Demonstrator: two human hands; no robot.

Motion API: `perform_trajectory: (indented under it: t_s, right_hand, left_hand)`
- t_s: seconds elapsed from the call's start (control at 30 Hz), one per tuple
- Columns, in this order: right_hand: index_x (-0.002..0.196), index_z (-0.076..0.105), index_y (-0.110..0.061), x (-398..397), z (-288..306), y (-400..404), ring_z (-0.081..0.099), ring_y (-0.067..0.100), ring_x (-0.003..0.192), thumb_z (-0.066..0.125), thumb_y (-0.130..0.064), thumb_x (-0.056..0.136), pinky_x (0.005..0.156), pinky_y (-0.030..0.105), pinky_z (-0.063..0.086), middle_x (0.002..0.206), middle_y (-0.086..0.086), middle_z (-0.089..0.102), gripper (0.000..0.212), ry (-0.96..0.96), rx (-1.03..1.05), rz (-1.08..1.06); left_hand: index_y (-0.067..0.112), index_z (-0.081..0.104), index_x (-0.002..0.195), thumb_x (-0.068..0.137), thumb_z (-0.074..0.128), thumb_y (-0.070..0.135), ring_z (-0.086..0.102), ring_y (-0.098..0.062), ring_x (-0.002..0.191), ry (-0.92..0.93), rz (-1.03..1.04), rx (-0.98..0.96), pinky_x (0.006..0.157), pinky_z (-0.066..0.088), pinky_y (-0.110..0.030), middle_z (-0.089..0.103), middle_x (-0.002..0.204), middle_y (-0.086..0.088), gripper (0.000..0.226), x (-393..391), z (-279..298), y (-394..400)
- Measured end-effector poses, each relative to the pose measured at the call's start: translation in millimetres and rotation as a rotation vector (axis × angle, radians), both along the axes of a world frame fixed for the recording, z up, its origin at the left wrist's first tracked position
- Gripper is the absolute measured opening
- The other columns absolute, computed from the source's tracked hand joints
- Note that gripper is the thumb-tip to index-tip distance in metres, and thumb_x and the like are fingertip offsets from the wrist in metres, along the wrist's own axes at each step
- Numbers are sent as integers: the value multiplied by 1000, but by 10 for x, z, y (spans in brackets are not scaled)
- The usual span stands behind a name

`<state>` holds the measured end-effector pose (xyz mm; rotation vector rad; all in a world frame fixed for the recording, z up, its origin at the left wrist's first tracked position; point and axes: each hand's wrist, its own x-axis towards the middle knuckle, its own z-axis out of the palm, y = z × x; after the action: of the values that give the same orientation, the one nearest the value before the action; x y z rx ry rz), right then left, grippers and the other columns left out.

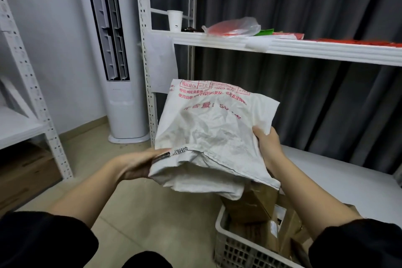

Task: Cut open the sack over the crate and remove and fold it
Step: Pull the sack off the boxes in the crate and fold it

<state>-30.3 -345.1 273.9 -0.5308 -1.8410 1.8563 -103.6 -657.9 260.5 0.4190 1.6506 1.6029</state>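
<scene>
A white woven sack (208,128) with red printed text hangs folded over in the air in front of me, above the crate. My left hand (139,163) holds its lower left corner, fingers under the fabric beside a small black label. My right hand (266,146) grips the sack's right edge, thumb on top. Below at the lower right stands a white perforated plastic crate (228,243) holding several brown cardboard boxes (250,204).
A white metal shelf rack (304,48) stands behind the sack, carrying a paper cup (174,20), a plastic bag and red items. A tall white air conditioner (117,72) stands at the back left. Another rack (32,98) is on the left. Beige floor lies below.
</scene>
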Motion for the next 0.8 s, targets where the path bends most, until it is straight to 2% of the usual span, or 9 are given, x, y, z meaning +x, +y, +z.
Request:
perform_trajectory:
  t_s: [0.07,0.13,0.2,0.3,0.43,0.53,0.63,0.7,0.8]
  right_hand:
    - [125,57,-17,18,58,-72,67,25,100,55,-25,92,89,42,55,116,5,69,35,-9,-58,37]
    - [125,57,-15,49,105,-130,68,26,100,56,-24,93,78,34,56,114,6,69,33,-34,-116,92]
    - [125,57,-13,97,138,-155,67,27,101,54,-24,94,72,31,55,114,8,68,33,-35,-154,114]
    - [125,56,-13,151,225,-140,67,27,101,54,-28,95,76,34,56,114,7,68,34,17,-168,95]
    - [129,56,-11,173,297,-176,68,27,101,57,-31,93,92,44,53,115,7,69,41,63,-179,69]
    - [131,53,-11,216,302,-227,67,18,94,52,-33,96,69,26,57,115,3,67,41,57,-149,85]
    - [121,53,-18,340,315,-325,67,8,70,48,-33,99,43,11,48,97,-5,65,28,30,-185,199]
    - [120,57,-13,381,318,-355,72,11,64,54,-35,95,45,16,51,98,0,68,33,16,-239,262]
    - [111,65,-11,376,288,-320,72,15,63,60,-33,92,48,22,53,91,5,71,30,-10,-325,347]
  left_hand:
    - [8,73,92,51,90,32,70,-9,82,72,2,-27,74,57,-21,75,93,-3,51,64,-31,74]
    - [6,67,93,71,78,18,68,-4,74,266,7,-138,65,53,-15,74,79,4,28,117,-15,111]
    - [9,67,100,78,77,10,69,-6,85,451,69,-206,67,51,-10,76,87,8,25,71,-37,63]
    - [24,62,103,78,75,7,66,5,87,527,135,-144,67,46,-3,72,88,25,33,18,-20,-114]
    - [25,55,117,75,78,16,64,4,99,489,84,-191,77,49,-10,68,108,16,48,-31,-13,-343]
    - [24,51,124,68,84,21,64,-6,108,397,25,-134,83,52,-18,68,119,8,65,-35,6,-403]
    - [24,51,126,40,94,41,68,-6,102,182,84,53,80,53,-18,71,114,7,98,20,16,-385]
    - [15,55,126,29,95,46,70,-10,98,104,123,133,81,54,-21,72,112,0,109,26,-3,-340]
    - [7,63,111,25,96,44,73,-14,87,71,101,138,67,57,-19,74,103,-8,99,58,-59,-249]
